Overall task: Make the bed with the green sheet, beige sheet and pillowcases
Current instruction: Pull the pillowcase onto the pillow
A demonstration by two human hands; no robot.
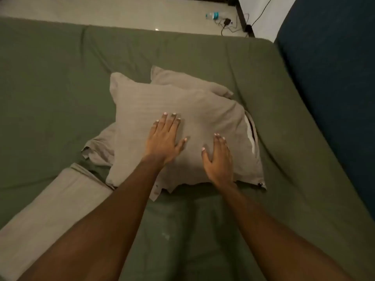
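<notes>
both hands lie flat on the front pillow (150, 106). the left hand (164, 138) has its fingers straight and close together, thumb spread aside, palm pressed into the middle of the pillow's striped beige case. the right hand (218, 159) rests on the pillow's right half, fingers straight as well, thumb out, holding nothing. along the pillow's right edge the case gapes and a strip of white inner pillow (248, 128) shows. a second pillow (182, 80) in the same beige lies just behind the front pillow, partly tucked under it. a crumpled beige cloth (99, 142) pokes out from beneath the front pillow's left side; whether it is a spare case i cannot tell. the beige sheet (50, 209), folded into a long band, lies in front and to the left of the pillow, its end just beside that cloth. everything sits on the green sheet (50, 78), spread over the mattress with creases fanning out around the pillow. to the pillow's right rises a dark blue padded panel (334, 67). far behind the pillow, on the pale floor (121, 11), lie a plastic bottle (212, 15) and a black charger (227, 22) with its cable.
</notes>
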